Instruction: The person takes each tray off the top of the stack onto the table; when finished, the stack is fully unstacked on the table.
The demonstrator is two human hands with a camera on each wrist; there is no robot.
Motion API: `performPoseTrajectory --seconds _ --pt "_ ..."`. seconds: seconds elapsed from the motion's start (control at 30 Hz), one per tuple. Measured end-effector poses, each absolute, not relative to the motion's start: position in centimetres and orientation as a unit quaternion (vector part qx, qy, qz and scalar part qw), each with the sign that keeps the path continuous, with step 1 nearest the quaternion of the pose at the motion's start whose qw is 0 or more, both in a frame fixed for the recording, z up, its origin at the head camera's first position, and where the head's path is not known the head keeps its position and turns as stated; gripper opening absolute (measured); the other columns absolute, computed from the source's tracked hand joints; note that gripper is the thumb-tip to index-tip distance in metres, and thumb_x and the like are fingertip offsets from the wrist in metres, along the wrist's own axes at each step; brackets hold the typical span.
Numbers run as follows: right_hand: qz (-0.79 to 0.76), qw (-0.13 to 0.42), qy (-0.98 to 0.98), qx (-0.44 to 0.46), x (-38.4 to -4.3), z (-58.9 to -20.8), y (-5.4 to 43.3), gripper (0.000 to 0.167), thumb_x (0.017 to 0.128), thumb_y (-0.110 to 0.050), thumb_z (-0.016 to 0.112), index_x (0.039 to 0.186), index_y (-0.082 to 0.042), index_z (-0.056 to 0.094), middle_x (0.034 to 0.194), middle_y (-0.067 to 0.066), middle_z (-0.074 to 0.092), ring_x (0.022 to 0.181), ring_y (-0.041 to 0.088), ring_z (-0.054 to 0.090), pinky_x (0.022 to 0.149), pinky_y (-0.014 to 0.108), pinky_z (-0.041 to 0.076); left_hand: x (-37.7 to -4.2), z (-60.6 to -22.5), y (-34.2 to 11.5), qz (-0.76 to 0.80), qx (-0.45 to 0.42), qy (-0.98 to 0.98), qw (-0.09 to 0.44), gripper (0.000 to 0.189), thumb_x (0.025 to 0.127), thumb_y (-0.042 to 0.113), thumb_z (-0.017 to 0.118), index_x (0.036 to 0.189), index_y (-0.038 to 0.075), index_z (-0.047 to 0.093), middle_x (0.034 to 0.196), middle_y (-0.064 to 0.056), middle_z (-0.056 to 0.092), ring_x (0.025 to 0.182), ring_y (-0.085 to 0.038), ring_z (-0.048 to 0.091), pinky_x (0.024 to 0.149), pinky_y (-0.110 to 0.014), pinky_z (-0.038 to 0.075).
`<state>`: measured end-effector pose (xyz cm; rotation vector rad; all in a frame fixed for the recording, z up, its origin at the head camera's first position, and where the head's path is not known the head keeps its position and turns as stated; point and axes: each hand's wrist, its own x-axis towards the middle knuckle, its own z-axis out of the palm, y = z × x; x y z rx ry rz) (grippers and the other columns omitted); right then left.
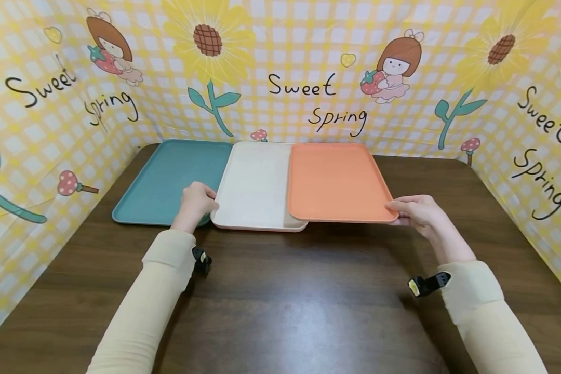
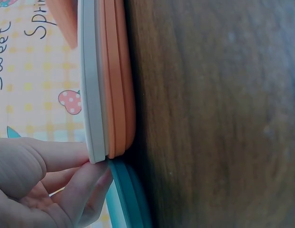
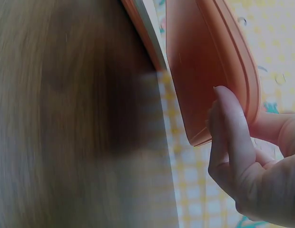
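An orange tray [image 1: 337, 182], raised off the table, overlaps the right part of a white tray [image 1: 252, 187]. My right hand [image 1: 416, 210] grips its near right corner, thumb above and fingers beneath, as the right wrist view also shows. With thumb and fingertips, my left hand [image 1: 196, 205] pinches the white tray's near left corner. Under that white tray the left wrist view shows orange tray rims [image 2: 119, 95], stacked. A teal tray [image 1: 177, 176] lies on the left, its rim [image 2: 126, 190] against the stack and partly behind my left hand.
The dark wooden table [image 1: 299, 291] extends in front of the trays and to their right. A yellow checked cloth [image 1: 299, 62] with printed flowers and lettering stands as a wall behind and along both sides. Each wrist carries a small black camera [image 1: 427, 284].
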<state>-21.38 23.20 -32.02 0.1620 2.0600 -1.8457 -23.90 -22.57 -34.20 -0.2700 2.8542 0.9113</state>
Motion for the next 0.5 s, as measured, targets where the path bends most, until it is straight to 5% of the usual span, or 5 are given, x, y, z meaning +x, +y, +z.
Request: performPoseTrajectory --seconds 0.5 --pt "-0.671 0.180 0.714 0.094 -20.6 -33.2 29.0 0.030 0.090 -0.005 0.058 0.067 -0.020 0.071 0.070 -0.007 0.068 0.065 0.004 0.065 0.062 0.020 0.055 -24.0 -34.5 -22.9 0.315 -0.080 0.943 0.071 0.034 0.082 0.002 0.056 0.115 -0.004 0.064 0.123 -0.026 0.057 0.087 -0.028 0.046 0.067 -0.031 0.042"
